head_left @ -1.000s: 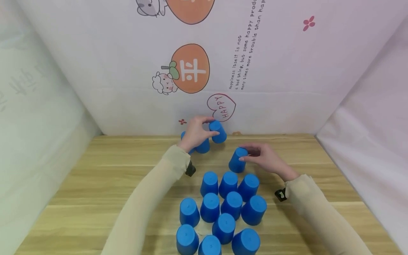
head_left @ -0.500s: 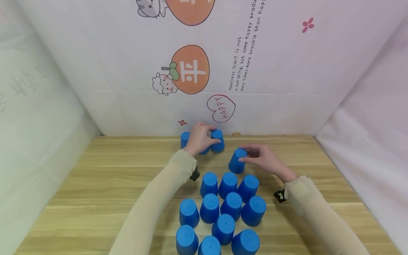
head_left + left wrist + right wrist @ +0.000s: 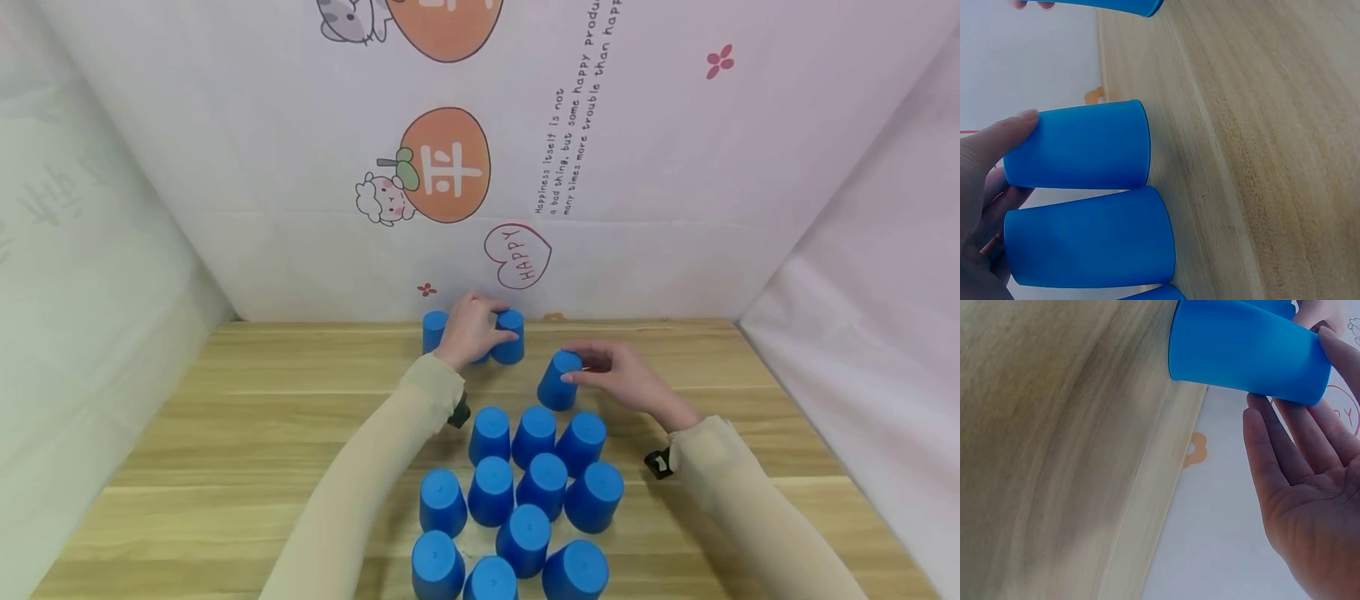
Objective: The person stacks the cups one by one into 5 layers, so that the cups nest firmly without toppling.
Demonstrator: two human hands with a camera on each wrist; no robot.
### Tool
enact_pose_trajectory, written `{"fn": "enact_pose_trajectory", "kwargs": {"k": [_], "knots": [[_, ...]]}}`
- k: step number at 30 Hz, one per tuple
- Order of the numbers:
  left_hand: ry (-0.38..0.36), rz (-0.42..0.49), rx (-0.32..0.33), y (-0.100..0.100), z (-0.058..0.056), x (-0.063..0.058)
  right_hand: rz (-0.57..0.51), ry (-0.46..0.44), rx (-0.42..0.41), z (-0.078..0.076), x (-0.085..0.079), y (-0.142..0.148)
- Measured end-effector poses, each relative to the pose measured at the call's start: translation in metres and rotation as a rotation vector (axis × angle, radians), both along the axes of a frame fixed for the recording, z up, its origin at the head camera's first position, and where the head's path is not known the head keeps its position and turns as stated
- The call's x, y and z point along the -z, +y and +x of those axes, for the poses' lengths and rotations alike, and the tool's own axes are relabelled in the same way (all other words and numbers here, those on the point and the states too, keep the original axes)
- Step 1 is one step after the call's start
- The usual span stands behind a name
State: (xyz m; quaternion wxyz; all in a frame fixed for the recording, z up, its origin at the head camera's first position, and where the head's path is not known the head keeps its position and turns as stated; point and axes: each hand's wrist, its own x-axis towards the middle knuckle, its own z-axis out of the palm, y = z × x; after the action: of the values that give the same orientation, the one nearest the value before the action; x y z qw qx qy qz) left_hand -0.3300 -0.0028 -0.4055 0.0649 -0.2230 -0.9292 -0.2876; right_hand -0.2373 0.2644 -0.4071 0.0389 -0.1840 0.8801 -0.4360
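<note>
My left hand (image 3: 468, 331) pinches an upside-down blue cup (image 3: 509, 337) by its base, thumb on the near side, fingers behind. In the left wrist view that cup (image 3: 1079, 147) stands upright on its rim, against or very near a neighbouring blue cup (image 3: 1091, 240). The hand partly covers this neighbour in the head view; another blue cup (image 3: 433, 331) shows at the row's left end. Nearer and to the right, my right hand (image 3: 626, 377) grips another upside-down blue cup (image 3: 558, 381) between thumb and fingers. Its rim looks slightly tilted in the right wrist view; table contact cannot be told.
Several upside-down blue cups (image 3: 493, 492) stand in uneven rows on the wooden table (image 3: 285, 417), in front of both hands. A printed white cloth (image 3: 637, 258) rises behind the table's back edge, close to the back row. White cloth also hangs at both sides.
My left hand has brought its cup down and slightly left, beside the back-row cups, and keeps its grip. The right hand and its cup have stayed almost still.
</note>
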Motion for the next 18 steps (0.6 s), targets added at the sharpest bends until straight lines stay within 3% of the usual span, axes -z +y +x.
{"fn": "enact_pose_trajectory", "kwargs": {"k": [4,7,12,18], "knots": [[0.002,-0.005,0.003,-0.001,0.000,0.000,-0.009,0.006,-0.009,0.000,0.001,0.000],[-0.014,0.039,0.012,-0.005,0.002,-0.005,-0.014,0.008,-0.011,0.000,0.002,0.002],[-0.045,0.184,0.031,-0.019,0.013,-0.026,-0.015,0.007,0.001,0.002,0.002,0.005],[0.035,0.272,0.043,-0.040,0.031,-0.051,-0.006,0.001,0.016,-0.001,0.000,0.004]]}}
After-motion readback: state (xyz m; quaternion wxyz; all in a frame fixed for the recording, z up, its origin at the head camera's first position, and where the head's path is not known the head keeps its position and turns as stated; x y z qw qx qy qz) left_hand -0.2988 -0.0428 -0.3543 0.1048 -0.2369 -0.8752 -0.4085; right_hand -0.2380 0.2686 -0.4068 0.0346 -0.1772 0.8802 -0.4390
